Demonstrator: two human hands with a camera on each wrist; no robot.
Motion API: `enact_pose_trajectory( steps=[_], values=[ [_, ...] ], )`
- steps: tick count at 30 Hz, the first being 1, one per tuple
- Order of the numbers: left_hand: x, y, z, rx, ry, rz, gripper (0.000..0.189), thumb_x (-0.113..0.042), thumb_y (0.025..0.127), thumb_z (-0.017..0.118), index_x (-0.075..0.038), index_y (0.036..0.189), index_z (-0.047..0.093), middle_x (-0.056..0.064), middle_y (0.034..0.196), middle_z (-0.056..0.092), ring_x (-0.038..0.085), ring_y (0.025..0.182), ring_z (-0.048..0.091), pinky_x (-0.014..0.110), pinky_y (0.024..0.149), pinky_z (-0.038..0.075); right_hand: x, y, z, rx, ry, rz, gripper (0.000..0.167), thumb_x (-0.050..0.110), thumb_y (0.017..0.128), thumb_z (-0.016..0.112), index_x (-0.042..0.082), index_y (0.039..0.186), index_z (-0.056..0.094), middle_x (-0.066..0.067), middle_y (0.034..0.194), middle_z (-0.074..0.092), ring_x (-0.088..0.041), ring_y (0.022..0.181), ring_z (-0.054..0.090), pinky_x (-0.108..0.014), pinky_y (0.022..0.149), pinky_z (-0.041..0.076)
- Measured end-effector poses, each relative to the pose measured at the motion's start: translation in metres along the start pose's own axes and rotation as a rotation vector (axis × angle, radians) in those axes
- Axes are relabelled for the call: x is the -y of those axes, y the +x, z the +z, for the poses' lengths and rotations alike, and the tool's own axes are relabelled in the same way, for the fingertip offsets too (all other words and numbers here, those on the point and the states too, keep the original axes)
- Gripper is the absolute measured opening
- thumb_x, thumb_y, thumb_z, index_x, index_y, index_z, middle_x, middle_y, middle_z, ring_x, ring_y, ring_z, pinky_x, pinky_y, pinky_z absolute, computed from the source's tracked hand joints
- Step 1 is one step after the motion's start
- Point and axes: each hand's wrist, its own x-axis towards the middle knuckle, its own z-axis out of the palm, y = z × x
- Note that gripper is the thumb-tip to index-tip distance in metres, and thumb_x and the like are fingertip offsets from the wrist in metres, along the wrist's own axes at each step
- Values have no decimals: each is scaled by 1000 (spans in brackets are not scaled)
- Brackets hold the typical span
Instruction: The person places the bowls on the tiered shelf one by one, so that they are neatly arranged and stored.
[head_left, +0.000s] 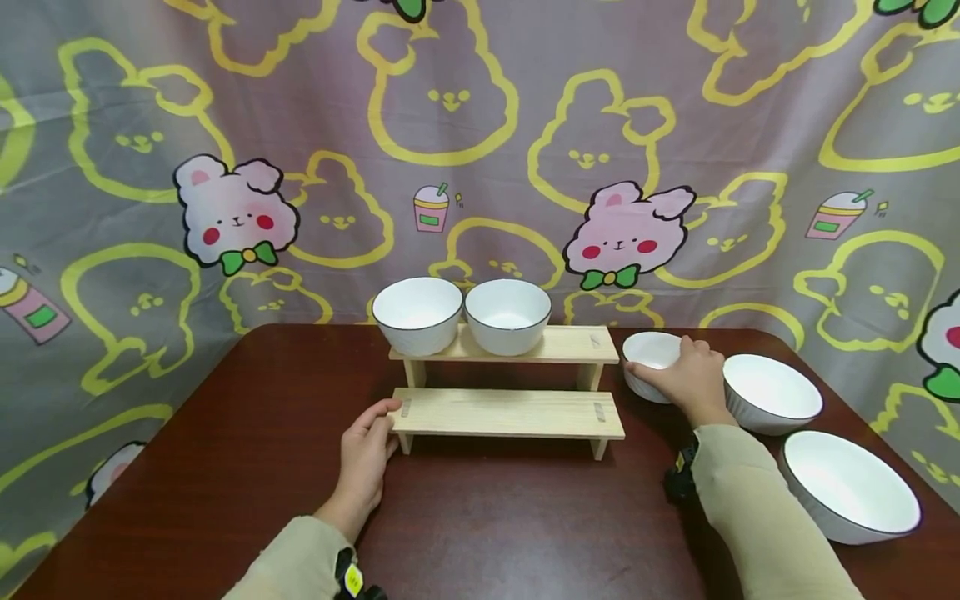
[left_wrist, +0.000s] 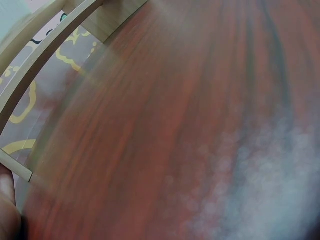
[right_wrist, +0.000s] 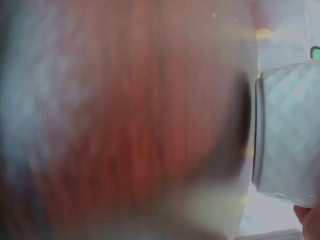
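A two-tier wooden rack point(head_left: 502, 412) stands in the middle of the table. My left hand point(head_left: 366, 446) grips the left end of its lower shelf; the left wrist view catches only part of that hand point(left_wrist: 7, 212) at its edge. Right of the rack, my right hand point(head_left: 693, 379) holds a small white bowl point(head_left: 643, 387) by its rim, thumb on the near-left side and fingers at the far right. Up close in the right wrist view, this bowl point(right_wrist: 290, 135) has a dark rim line and a diamond-textured wall. No bowl sits on the lower shelf.
Two white bowls, one left point(head_left: 417, 337) and one right point(head_left: 508, 337), sit side by side on the upper shelf point(head_left: 573, 343). At the right table edge stand a medium white bowl point(head_left: 772, 396) and a larger one point(head_left: 851, 492), close to my right forearm. A patterned curtain point(head_left: 480, 192) hangs behind the table.
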Motion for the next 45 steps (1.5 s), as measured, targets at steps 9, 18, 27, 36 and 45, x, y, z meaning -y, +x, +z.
enact_pose_trajectory(
  steps=[9,18,27,36,45],
  values=[
    [1,-1,-1,0,5,-1,34,-5,90,39,3,119,56,9,135,46,23,119,45,45,94,40,6,1,-9,29,19,32,91,55,65,68,-19,114,47,-36,101,47,-53,94,42,-58,81,32],
    [0,-1,0,-2,4,-5,34,-5,90,39,3,118,56,9,133,47,21,118,46,43,92,41,20,8,-28,34,47,28,91,56,68,67,-18,118,47,-38,105,48,-52,97,41,-58,79,36],
    [0,0,-1,0,-6,-5,34,-6,90,39,3,118,56,9,134,47,22,118,46,44,93,40,33,13,-49,48,52,7,91,56,70,67,-16,122,47,-37,108,49,-52,99,42,-58,78,38],
    [-1,-2,-1,4,8,-8,35,-6,90,39,3,119,56,9,134,46,21,119,46,43,93,41,49,18,-71,48,83,-16,88,54,72,65,-15,123,48,-36,115,48,-52,101,43,-57,80,38],
    [-2,-2,-1,12,9,-10,35,-6,90,39,3,119,55,9,136,45,23,120,45,44,94,40,66,22,-92,21,140,-97,70,53,71,66,-4,112,60,-29,106,58,-44,92,48,-50,72,38]
  ],
)
